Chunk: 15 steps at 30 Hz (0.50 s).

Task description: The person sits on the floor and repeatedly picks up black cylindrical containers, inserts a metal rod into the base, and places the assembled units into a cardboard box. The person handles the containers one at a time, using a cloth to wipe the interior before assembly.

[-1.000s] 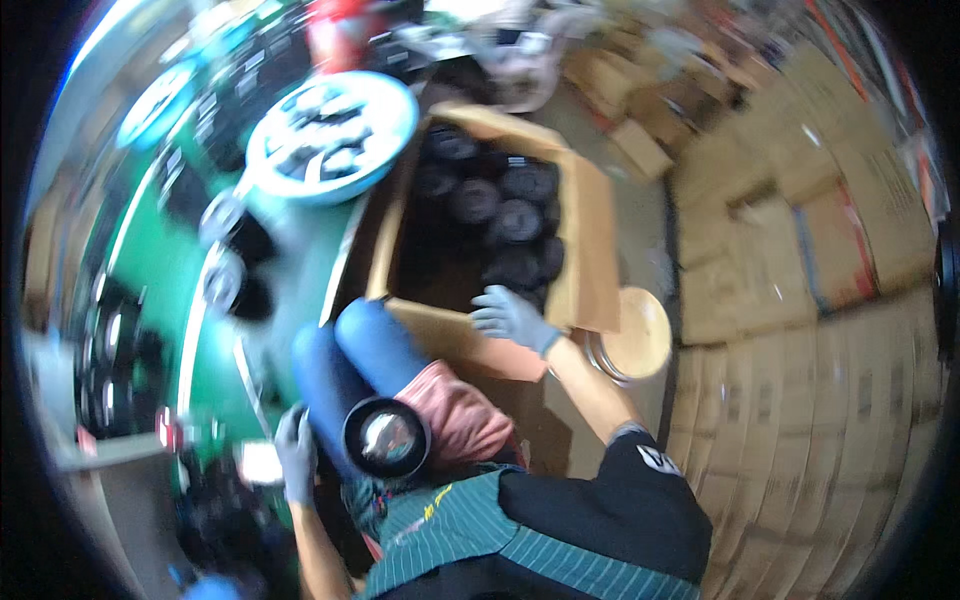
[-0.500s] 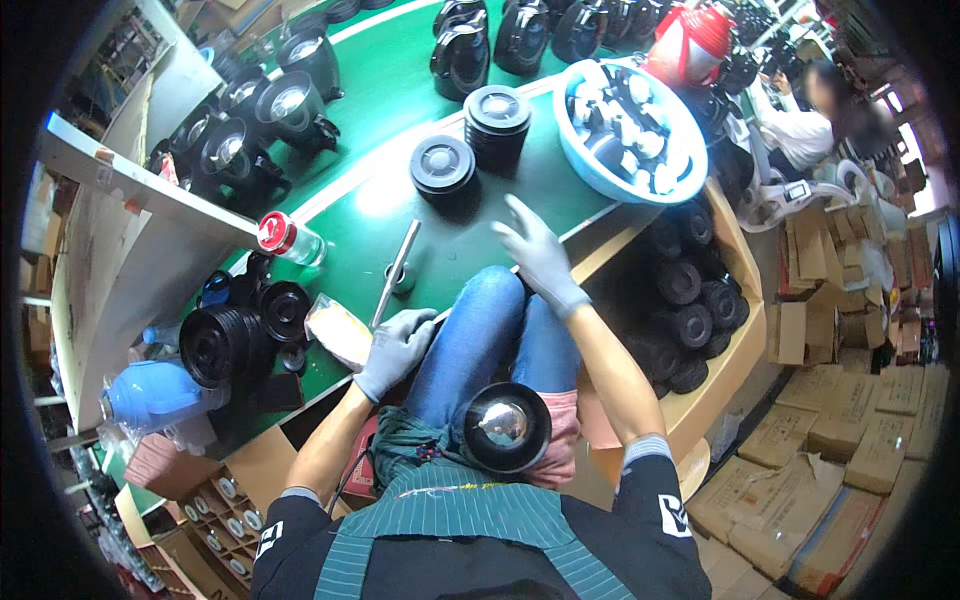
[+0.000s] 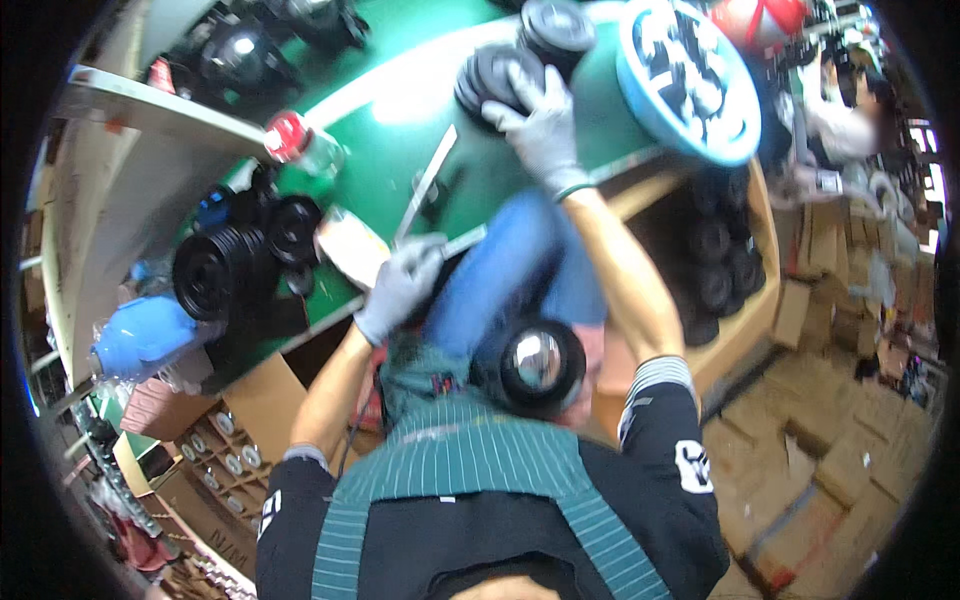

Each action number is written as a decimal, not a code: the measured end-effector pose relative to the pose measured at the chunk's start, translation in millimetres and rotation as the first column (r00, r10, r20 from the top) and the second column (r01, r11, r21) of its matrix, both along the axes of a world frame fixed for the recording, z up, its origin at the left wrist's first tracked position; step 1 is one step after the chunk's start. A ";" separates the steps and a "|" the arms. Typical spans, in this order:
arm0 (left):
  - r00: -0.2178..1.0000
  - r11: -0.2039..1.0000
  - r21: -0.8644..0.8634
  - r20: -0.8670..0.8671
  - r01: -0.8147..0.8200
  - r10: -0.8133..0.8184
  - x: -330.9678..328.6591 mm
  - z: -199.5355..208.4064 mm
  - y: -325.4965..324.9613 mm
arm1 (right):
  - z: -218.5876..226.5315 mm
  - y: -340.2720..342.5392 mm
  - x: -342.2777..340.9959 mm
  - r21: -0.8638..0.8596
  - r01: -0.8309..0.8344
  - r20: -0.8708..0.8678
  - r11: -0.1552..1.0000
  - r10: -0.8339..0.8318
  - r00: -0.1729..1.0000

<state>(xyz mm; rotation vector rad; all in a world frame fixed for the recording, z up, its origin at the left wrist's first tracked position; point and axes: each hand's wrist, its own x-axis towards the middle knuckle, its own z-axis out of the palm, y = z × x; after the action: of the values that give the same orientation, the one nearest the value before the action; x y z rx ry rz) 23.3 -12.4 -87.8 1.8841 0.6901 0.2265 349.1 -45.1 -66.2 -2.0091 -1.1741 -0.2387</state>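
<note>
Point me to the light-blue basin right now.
The light-blue basin is at the upper right of the head view, on the green table, right of the black disc stacks and the right hand, near the open cardboard box.

L hand (image 3: 403,285) & R hand (image 3: 545,130): gry gloves. Disc stack (image 3: 477,86) by R hand: blk/dk gry. Tabletop (image 3: 480,190): grn. Basin (image 3: 735,150), far R: lt blue; contents (image 3: 690,70) blk + wht. Apron (image 3: 470,450), near: teal, thin pale stripes. Jar lid (image 3: 285,135), L: red.

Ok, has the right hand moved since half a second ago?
Yes: the right hand has moved forward across the green table, from near its edge to the left-hand stack of black discs.
</note>
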 end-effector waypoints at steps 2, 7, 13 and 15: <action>1.000 0.999 0.051 0.020 -0.013 0.012 1.6 6.8 -1.4 | 50.3 -67.0 -19.4 0.039 -0.052 -0.089 0.998 0.055 0.995; 0.994 1.000 -0.023 0.112 -0.013 0.016 6.0 26.9 -16.3 | 138.0 -259.0 -102.4 -0.086 -0.216 -0.405 0.972 0.164 0.899; 0.991 0.995 0.047 0.093 0.091 -0.095 4.6 42.6 -27.9 | 109.6 -324.7 -199.2 -0.260 -0.301 -0.452 0.918 0.160 0.878; 0.986 0.989 0.086 0.109 0.116 -0.125 5.5 50.4 -32.0 | 105.9 -321.0 -205.4 -0.284 -0.320 -0.391 0.904 0.195 0.899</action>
<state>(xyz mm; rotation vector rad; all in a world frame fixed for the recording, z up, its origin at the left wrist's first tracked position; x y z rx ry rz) 28.8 -44.4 -37.4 1.9652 0.4938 0.2857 143.6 -366.0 39.7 -2.0390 -1.2940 0.4825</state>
